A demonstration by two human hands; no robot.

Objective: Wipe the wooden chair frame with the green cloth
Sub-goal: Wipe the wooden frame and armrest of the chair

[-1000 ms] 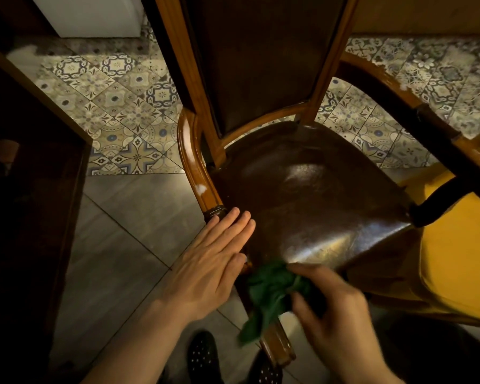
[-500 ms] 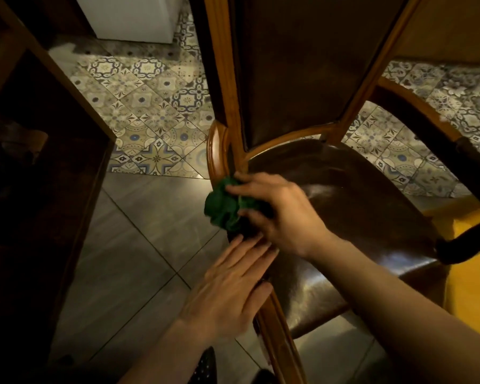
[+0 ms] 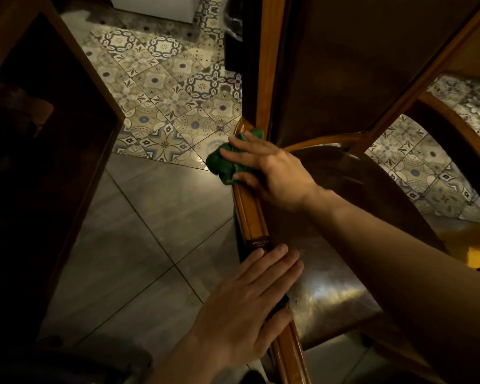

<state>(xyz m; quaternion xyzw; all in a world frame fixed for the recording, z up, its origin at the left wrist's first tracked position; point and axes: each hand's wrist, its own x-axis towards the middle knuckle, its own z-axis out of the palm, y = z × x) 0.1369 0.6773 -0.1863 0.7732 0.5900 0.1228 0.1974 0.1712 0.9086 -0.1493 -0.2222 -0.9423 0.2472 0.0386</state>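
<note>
The right hand (image 3: 272,173) presses the bunched green cloth (image 3: 223,164) onto the chair's far side rail (image 3: 251,214); the left hand (image 3: 250,309) lies flat, steadying nearer. Mid-wipe; next likely stroke along the rail.

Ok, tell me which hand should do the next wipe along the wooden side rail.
Right. The right hand already presses the green cloth against the wooden side rail, near the backrest. The left hand lies flat and empty further along the rail, seemingly steadying the chair.
</note>
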